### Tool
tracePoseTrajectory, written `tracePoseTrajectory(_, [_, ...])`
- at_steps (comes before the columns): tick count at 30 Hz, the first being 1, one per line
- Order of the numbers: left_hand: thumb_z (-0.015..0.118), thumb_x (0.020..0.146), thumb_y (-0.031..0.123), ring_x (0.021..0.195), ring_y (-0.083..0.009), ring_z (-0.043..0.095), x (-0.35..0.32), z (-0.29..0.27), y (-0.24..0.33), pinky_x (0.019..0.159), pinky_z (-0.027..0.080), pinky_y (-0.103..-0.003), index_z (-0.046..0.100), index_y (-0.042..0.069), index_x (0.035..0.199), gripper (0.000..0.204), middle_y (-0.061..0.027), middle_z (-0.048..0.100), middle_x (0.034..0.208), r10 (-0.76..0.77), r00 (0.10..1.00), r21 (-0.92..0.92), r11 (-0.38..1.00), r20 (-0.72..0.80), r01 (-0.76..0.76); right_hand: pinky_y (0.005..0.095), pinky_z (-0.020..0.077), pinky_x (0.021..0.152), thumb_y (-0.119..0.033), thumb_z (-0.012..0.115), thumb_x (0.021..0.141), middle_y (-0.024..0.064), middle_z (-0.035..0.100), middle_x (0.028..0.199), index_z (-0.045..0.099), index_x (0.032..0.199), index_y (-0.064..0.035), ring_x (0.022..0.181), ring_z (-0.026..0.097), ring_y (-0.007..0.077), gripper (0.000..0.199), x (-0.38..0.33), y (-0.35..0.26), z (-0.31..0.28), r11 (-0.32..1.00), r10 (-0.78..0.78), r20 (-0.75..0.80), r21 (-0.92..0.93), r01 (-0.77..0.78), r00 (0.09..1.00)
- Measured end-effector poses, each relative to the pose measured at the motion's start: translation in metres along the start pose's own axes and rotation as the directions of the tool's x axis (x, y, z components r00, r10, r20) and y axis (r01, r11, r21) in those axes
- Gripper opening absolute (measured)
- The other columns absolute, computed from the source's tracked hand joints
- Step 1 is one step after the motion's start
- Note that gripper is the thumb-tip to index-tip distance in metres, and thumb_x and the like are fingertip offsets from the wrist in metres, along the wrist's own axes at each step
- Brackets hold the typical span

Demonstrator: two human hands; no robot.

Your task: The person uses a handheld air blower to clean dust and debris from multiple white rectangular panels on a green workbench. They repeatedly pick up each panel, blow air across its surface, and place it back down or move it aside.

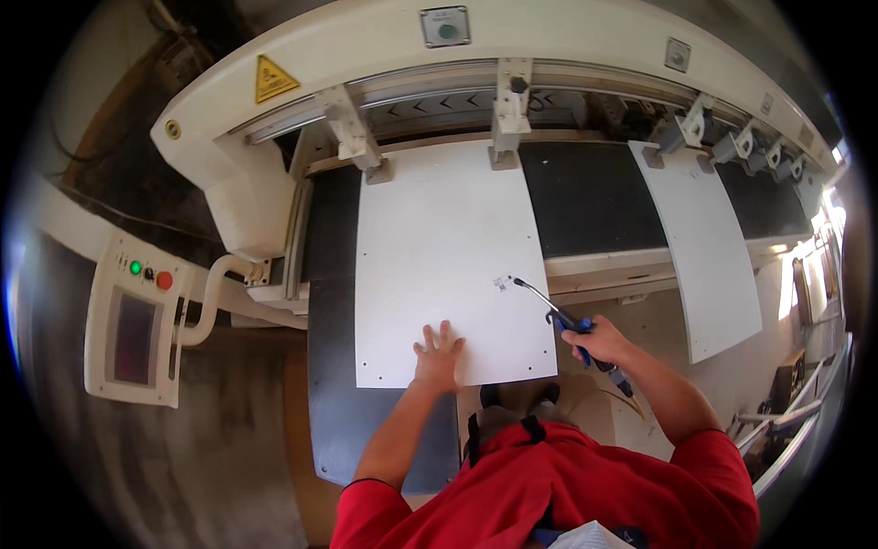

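Observation:
A large white panel (444, 238) with small drilled holes lies flat before me, its far edge under two metal clamps of a machine. My left hand (439, 360) rests on the panel near its front edge, fingers spread. In my right hand (596, 340) is a blue and black air blow gun (572, 322), gripped by its handle. Its thin bent nozzle points at a small printed label (502, 284) on the panel, and the tip is close to it. A hose runs down from the gun's lower end.
The cream machine beam (366, 55) spans the far side, with clamps (352, 128) below it. At left hangs a control panel (137, 320) with a screen and buttons. A second white panel (704, 247) is clamped at right. A dark support table (384, 430) lies front left.

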State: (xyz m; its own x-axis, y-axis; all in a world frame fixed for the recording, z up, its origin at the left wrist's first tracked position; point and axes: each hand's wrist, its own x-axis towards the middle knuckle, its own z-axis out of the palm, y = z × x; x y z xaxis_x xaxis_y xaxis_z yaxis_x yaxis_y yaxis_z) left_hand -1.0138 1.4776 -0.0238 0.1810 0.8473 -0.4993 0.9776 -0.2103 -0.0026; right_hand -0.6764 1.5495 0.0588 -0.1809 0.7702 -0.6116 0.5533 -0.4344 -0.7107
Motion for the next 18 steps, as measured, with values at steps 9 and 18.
tracePoseTrajectory(9, [0.078,0.068,0.05,0.147,-0.0439,0.011,0.022,0.009,0.066,0.114,0.022,-0.058,0.041,0.003,0.144,0.097,-0.0206,0.015,0.16,0.16,0.971,-0.382,0.898,-0.179,-0.219,0.0288,0.041,0.043,-0.051,0.064,0.09,0.0014,0.05,0.054,0.055,0.078,-0.0117,0.043,0.049,0.0137,0.042,-0.212,0.315,-0.223,0.575,0.603,-0.681,0.732,0.365,0.416])
tracePoseTrajectory(18, [0.071,0.084,0.045,0.116,-0.0289,0.059,0.125,0.024,0.402,0.099,0.045,-0.036,0.041,-0.003,0.143,0.081,-0.0161,0.058,0.131,0.339,0.941,-0.922,0.355,-0.027,-0.154,0.0301,0.0447,0.047,-0.03,0.07,0.087,0.0051,0.057,0.057,0.064,0.081,-0.0033,0.047,0.056,0.0165,0.028,-0.308,0.386,-0.153,0.773,0.428,-0.425,0.63,-0.08,0.798])
